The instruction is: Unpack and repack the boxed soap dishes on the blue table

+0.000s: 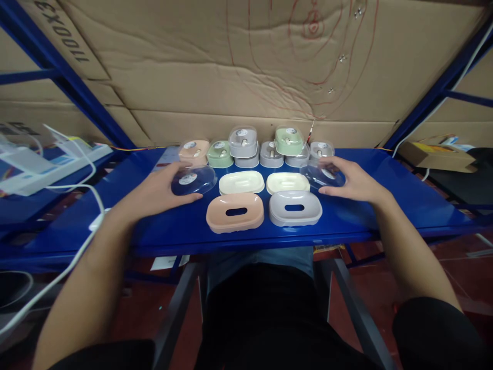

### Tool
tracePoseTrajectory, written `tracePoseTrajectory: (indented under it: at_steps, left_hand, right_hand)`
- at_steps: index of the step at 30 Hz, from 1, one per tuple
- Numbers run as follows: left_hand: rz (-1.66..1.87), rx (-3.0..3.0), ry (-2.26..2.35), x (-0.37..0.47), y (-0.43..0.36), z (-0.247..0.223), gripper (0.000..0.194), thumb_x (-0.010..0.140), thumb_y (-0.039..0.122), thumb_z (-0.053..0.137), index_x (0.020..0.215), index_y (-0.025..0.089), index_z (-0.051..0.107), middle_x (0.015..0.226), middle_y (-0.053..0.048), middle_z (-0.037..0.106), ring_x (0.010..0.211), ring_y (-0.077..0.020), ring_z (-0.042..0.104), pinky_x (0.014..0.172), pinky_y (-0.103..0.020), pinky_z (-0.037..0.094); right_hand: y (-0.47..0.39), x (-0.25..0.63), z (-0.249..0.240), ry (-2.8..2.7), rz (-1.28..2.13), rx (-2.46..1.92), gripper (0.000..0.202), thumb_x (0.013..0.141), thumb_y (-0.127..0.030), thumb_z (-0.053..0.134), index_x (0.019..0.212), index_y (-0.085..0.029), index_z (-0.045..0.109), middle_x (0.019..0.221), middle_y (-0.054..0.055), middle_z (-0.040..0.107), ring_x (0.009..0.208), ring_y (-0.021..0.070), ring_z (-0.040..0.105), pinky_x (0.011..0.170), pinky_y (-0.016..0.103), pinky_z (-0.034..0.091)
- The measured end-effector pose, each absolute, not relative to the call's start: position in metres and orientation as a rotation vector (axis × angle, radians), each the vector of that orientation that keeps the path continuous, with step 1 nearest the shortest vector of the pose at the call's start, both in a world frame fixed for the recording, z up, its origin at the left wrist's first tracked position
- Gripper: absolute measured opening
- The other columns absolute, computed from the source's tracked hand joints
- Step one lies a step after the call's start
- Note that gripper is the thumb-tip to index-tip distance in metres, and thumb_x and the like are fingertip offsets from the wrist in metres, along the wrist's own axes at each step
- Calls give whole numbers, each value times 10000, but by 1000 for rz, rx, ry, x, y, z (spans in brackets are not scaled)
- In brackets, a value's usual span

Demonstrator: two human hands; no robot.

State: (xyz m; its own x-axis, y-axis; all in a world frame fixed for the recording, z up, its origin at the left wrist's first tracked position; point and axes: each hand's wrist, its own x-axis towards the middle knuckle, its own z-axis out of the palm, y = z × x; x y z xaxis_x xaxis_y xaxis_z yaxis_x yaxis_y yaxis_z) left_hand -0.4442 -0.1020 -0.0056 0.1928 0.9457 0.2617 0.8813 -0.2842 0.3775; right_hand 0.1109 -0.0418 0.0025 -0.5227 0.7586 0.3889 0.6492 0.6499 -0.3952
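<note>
My left hand [156, 190] grips a clear plastic lid [204, 181] between thumb and fingers, left of the trays. On the other side, my right hand [358, 180] holds a second clear lid [318, 176] the same way. Between them lie two cream soap dish bases [242, 183]. Nearer to me sit a peach slotted soap tray [235, 222] and a grey slotted tray [295, 220], side by side. Both lids carry a round white sticker. Neither lid is on a tray.
Behind stand several lidded soap boxes in peach [192, 156], green [220, 160] and grey [271, 159], some stacked. A cardboard wall [192, 77] closes the back of the blue table [162, 231]. A white cable [77, 257] hangs at left; a small carton [442, 156] lies right.
</note>
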Motion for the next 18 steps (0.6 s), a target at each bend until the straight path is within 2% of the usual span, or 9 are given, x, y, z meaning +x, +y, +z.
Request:
tracePoseTrajectory:
  at_steps: [2, 4, 6, 9, 14, 18]
  left_hand:
    - [705, 2330, 1703, -427, -114, 3, 963, 868, 881, 817, 1594, 271, 646, 1591, -164, 761, 1438, -487, 744, 1250, -658, 603]
    - [663, 2356, 1627, -407, -127, 10, 919, 897, 813, 834, 1606, 265, 630, 1621, -156, 742, 1468, -471, 729, 1259, -625, 606]
    - [560, 2423, 1538, -385, -138, 13, 875, 990, 727, 788, 1670, 221, 570, 1676, -150, 695, 1504, -449, 699, 1298, -619, 575]
    - [467, 2485, 1438, -361, -145, 10, 954, 950, 721, 792, 1697, 179, 548, 1692, -192, 665, 1543, -464, 664, 1325, -611, 542]
    - [345, 2526, 1394, -349, -141, -1, 875, 918, 594, 784, 1668, 196, 572, 1678, -219, 672, 1562, -466, 654, 1308, -624, 541]
    - [332, 2536, 1379, -349, -142, -1, 859, 937, 607, 772, 1668, 203, 571, 1687, -225, 661, 1590, -464, 627, 1318, -620, 525]
  right_hand:
    - [-56, 92, 6, -2427, 288, -993, 797, 898, -721, 918, 1523, -259, 741, 1463, 158, 833, 1258, 426, 823, 1105, 650, 684]
    - [-71, 73, 6, -2496, 307, -937, 840, 896, -695, 931, 1577, -255, 710, 1491, 161, 817, 1286, 416, 818, 1122, 613, 681]
    - [-82, 58, 4, -2553, 297, -941, 877, 901, -685, 932, 1620, -249, 684, 1536, 177, 791, 1334, 425, 804, 1143, 602, 673]
    - [-91, 44, 0, -2619, 263, -951, 878, 908, -661, 937, 1637, -251, 670, 1588, 196, 755, 1417, 447, 768, 1182, 608, 656]
    - [-93, 38, -3, -2657, 260, -932, 856, 925, -616, 929, 1629, -214, 653, 1567, 216, 754, 1419, 446, 765, 1186, 620, 655]
    - [-92, 39, -3, -2652, 263, -917, 853, 928, -622, 930, 1636, -237, 649, 1572, 210, 752, 1429, 445, 760, 1187, 624, 656]
